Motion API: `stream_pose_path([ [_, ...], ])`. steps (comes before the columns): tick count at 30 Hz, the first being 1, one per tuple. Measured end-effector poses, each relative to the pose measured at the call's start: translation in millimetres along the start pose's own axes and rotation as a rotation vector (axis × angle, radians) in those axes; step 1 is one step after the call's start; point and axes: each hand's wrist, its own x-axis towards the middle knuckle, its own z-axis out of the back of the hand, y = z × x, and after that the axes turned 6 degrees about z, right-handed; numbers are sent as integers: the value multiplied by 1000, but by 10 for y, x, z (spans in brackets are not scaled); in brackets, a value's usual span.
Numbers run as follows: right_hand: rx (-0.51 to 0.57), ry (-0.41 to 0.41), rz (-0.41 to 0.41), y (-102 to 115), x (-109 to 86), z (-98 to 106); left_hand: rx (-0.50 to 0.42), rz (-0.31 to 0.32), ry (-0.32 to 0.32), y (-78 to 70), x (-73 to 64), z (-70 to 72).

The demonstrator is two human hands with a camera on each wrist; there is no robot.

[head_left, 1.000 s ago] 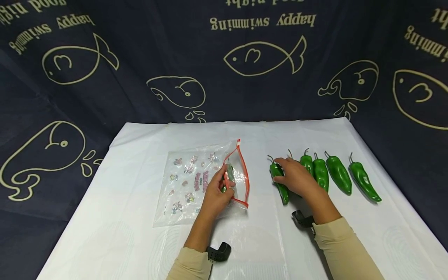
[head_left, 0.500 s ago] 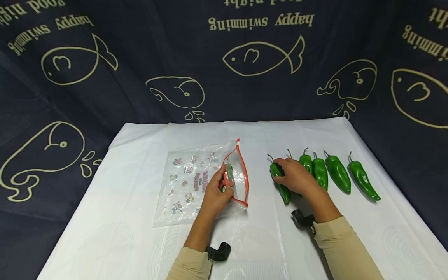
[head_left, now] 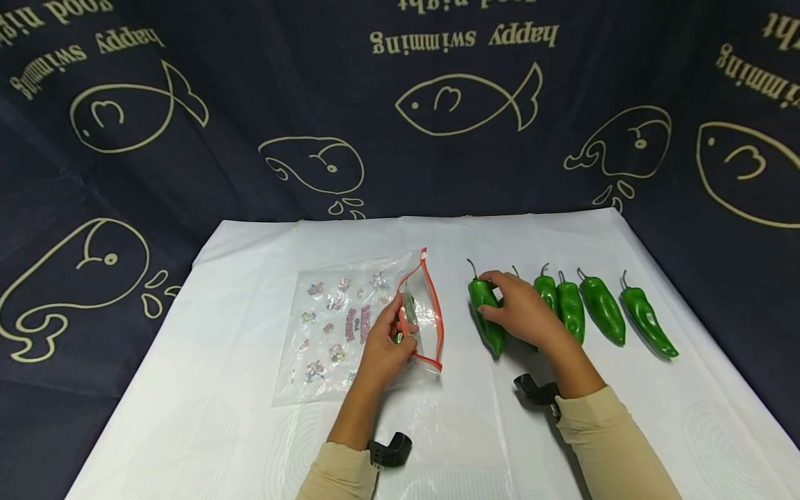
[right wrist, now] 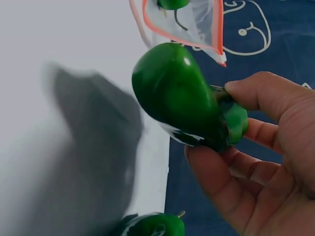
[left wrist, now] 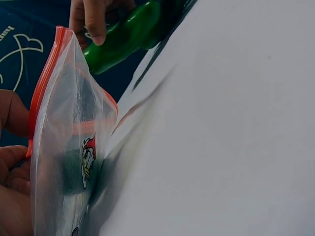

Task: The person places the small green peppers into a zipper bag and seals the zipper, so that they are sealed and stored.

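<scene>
Head view: a green pepper (head_left: 490, 333) sits to the left of the right hand (head_left: 528, 316), pinched between its thumb and fingers near the stem end. That hand is the nearer one; the left hand (head_left: 387, 351) grips the clear bag (head_left: 331, 347) by its red-edged mouth (head_left: 439, 312), left of the pepper and apart from it. The mouth faces the right edge of the white table (head_left: 219, 361), toward the pepper. The pepper's long axis runs from far edge to near edge, roughly parallel to the mouth's rim, so it presents its side, not an end. Its stem (head_left: 472, 268) points at the far edge, leaning slightly left; its tip points at the near edge.
</scene>
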Motion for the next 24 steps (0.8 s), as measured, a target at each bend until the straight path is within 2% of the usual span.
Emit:
stream_pose_path([
  [11,134,-54,3,89,53,-50,-19,14,-3,-21,-9,2],
  [18,203,-102,14,174,70,-97,21,12,-7,-11,-11,5],
  [24,278,-121,24,232,108,-140,12,8,0,-1,-6,9],
])
